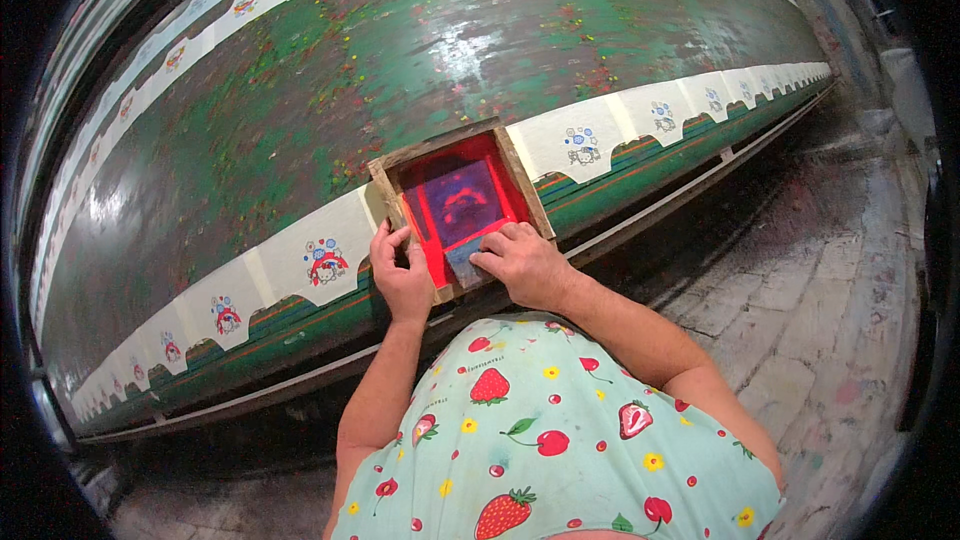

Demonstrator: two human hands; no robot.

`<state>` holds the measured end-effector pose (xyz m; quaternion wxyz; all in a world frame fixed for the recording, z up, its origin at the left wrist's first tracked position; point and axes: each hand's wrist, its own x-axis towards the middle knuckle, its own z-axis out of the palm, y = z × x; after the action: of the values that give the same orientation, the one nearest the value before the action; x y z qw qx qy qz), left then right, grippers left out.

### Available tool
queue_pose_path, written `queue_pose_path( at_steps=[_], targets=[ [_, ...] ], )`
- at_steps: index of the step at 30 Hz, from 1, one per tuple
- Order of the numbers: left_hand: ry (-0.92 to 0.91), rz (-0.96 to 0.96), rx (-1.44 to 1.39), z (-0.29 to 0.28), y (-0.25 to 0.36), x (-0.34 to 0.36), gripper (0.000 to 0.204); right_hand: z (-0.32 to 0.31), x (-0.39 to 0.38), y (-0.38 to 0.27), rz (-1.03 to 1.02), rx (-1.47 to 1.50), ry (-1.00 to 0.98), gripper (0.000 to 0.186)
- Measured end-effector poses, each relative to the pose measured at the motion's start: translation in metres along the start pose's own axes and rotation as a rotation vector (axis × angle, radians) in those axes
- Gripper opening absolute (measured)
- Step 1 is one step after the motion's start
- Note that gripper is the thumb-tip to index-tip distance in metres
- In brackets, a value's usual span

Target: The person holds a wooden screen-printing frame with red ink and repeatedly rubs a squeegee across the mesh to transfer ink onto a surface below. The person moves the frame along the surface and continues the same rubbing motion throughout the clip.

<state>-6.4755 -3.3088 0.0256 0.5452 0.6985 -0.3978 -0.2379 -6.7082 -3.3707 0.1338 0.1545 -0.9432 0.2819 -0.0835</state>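
Note:
A wooden-framed printing screen (524, 178) lies over the row of white fabric pieces along the table's near edge. Inside it, red ink surrounds a purple mesh with a printed motif. My right hand (527, 265) is closed on a squeegee (466, 265) at the near end of the screen; its blade edge is red with ink. My left hand (399, 271) holds the left side of the frame, thumb and fingers curled around the wood. Left of the screen, a fabric piece (322, 246) bears a red and blue print. To the right, another piece (584, 145) shows blue and outline marks without red.
The long green table (380, 60) is stained with paint specks. Another row of printed white pieces (246, 6) runs along its far side. A rail (690, 172) follows the near edge. Grey paved floor (770, 340) stretches to the right.

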Motion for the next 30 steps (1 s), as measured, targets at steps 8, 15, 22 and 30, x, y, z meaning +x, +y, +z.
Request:
queue_pose_path(
  at_steps=[8, 15, 22, 30],
  targets=[
    [0.022, 0.092, 0.094, 0.006, 0.007, -0.006, 0.035, -0.038, -0.012, -0.003, -0.060, 0.210, 0.033, 0.038],
    [0.064, 0.173, 0.097, 0.027, 0.026, -0.014, 0.033, -0.242, -0.034, 0.007, -0.229, 0.066, 0.282, 0.025],
    [0.058, 0.187, 0.049, 0.130, 0.062, -0.028, 0.030, -0.362, -0.086, 0.001, -0.359, -0.268, 0.293, 0.028],
    [0.057, 0.138, 0.034, 0.232, 0.093, -0.042, 0.028, -0.413, -0.144, 0.075, -0.425, -0.303, 0.265, 0.027]
  ],
)
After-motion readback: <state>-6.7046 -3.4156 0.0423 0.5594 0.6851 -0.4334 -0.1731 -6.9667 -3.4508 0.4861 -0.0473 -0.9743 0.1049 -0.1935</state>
